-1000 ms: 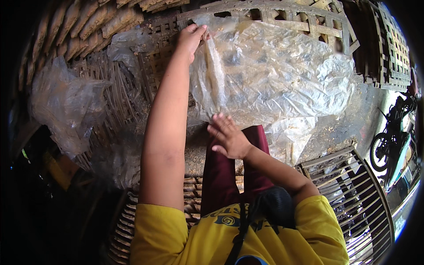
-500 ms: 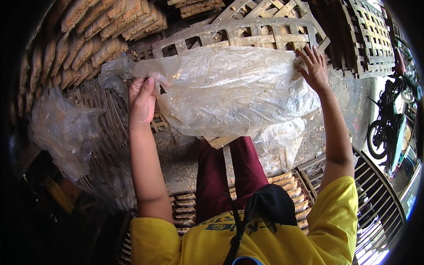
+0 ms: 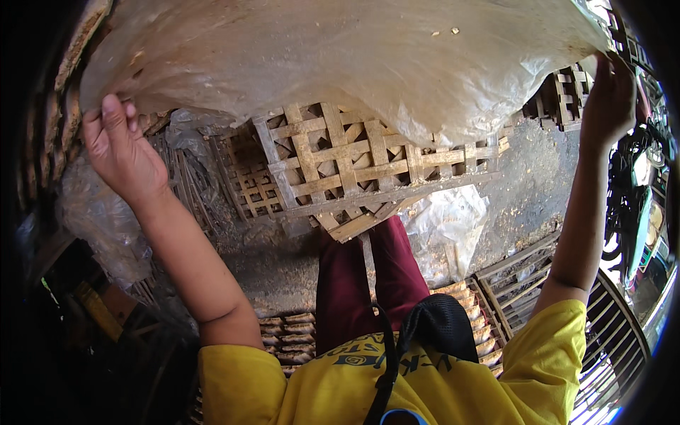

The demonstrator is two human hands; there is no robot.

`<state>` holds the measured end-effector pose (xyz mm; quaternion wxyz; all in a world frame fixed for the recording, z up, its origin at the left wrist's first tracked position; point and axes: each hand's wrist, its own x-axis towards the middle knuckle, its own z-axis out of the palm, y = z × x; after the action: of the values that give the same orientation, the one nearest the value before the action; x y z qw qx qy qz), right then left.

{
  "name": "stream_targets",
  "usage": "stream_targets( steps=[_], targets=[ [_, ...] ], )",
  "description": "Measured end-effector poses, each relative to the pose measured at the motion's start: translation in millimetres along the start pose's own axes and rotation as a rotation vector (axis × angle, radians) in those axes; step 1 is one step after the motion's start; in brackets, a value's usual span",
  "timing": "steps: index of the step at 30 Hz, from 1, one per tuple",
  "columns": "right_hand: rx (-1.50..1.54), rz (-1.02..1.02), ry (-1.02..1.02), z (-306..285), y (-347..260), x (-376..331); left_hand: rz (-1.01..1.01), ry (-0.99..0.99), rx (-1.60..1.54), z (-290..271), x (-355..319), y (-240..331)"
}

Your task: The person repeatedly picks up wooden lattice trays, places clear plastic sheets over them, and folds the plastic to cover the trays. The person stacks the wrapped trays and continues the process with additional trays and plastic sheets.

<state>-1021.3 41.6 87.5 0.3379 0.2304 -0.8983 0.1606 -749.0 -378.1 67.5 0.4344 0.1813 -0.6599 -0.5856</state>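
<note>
Overhead, from nine to two o'clock: clear plastic sheet [image 3: 340,57], now raised and stretched wide, earlier lower. Left hand [image 3: 120,152] fingers pinched on one edge; right hand [image 3: 608,99] fingers clamped on other. Woven bamboo lattice [image 3: 354,166] uncovered beneath.
</note>
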Motion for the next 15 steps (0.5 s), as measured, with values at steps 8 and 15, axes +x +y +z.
stream_targets(
  steps=[8,15],
  targets=[
    [0.493,-0.03,0.021,-20.3,1.3,-79.0,-0.085,-0.035,0.113,-45.4,-99.6,-11.4],
    [0.212,-0.024,-0.404,-4.8,15.5,-195.0,-0.397,-0.208,0.334,-58.1,-194.6,-62.3]
  ],
)
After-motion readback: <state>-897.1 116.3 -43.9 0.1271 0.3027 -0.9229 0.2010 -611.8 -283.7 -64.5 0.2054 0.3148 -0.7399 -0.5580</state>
